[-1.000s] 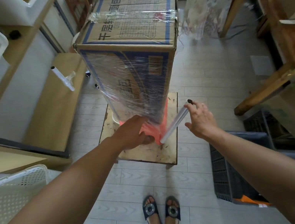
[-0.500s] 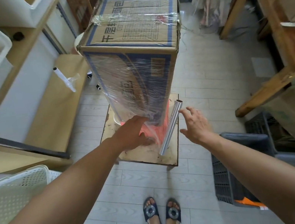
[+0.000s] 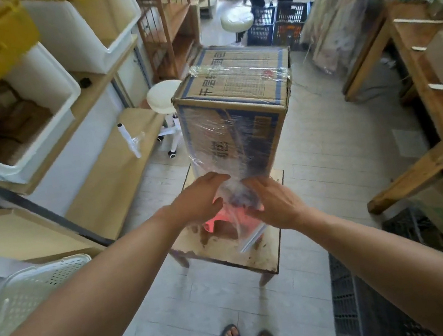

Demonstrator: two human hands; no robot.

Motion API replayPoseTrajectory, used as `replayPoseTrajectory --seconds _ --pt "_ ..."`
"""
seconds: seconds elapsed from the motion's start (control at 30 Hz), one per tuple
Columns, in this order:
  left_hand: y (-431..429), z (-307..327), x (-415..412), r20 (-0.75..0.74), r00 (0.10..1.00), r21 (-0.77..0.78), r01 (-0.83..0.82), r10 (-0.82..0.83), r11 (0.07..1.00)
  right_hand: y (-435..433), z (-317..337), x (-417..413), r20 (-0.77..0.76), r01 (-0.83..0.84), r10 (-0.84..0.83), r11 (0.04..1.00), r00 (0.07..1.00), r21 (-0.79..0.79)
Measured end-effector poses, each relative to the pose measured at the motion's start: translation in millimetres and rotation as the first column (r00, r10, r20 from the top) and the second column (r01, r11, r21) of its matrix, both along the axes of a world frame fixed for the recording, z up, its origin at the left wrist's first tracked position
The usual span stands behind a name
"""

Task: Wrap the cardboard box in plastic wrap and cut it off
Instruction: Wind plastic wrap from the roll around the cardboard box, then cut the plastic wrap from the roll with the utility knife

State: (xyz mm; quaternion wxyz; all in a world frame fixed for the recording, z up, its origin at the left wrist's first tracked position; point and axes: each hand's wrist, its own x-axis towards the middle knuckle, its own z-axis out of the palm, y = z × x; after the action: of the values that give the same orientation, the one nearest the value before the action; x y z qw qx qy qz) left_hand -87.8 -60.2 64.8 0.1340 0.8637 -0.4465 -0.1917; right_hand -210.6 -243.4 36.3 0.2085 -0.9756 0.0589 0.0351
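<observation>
A tall cardboard box [image 3: 234, 92] with blue print stands upright on a red stool [image 3: 214, 223], which sits on a small worn wooden table [image 3: 222, 251]. Clear plastic wrap [image 3: 225, 143] covers the box's front and crosses its top. My left hand [image 3: 199, 200] and my right hand [image 3: 276, 202] are both at the box's lower front edge, holding a bunched stretch of film between them. The wrap roll [image 3: 251, 239] hangs tilted below my right hand, over the table, still joined to the film.
A spare roll [image 3: 129, 140] lies on the low bench at left, near a white stool [image 3: 164, 95]. Shelves with white bins stand left, a wooden workbench [image 3: 438, 102] right. A black crate [image 3: 351, 301] lies by my right foot, a white basket [image 3: 30, 293] at lower left. People are at the far back.
My right hand let go of the roll and moved left onto the film beside my left hand. The roll dropped lower. The view has tilted up and pulled back.
</observation>
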Motion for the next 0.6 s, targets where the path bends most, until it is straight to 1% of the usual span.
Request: replayPoseTrajectory --seconds 0.13,0.23,0.3,0.37,0.47,0.6 --pt "24 51 13 0.108 0.993 -0.041 -0.048 0.052 0.998 31 52 28 0.096 -0.075 0.077 0.997 0.992 -0.028" --pt "50 94 20 0.189 0.968 -0.103 -0.148 0.165 0.984 59 92 55 0.179 -0.155 0.159 0.987 0.971 -0.037" --pt "70 122 25 0.215 0.944 -0.173 -0.214 0.249 0.961 78 121 75 0.243 -0.172 0.179 0.984 0.953 -0.047" --pt "94 150 31 0.246 0.918 -0.212 -0.264 0.312 0.941 99 148 96 0.282 -0.204 0.206 0.978 0.937 -0.037" --pt "139 183 47 0.281 0.881 -0.236 -0.320 0.380 0.917 131 185 132 0.352 -0.282 0.284 0.958 0.892 -0.060" --pt "204 223 78 0.345 0.798 -0.259 -0.425 0.494 0.867 182 230 185 0.418 -0.344 0.353 0.934 0.837 -0.100"
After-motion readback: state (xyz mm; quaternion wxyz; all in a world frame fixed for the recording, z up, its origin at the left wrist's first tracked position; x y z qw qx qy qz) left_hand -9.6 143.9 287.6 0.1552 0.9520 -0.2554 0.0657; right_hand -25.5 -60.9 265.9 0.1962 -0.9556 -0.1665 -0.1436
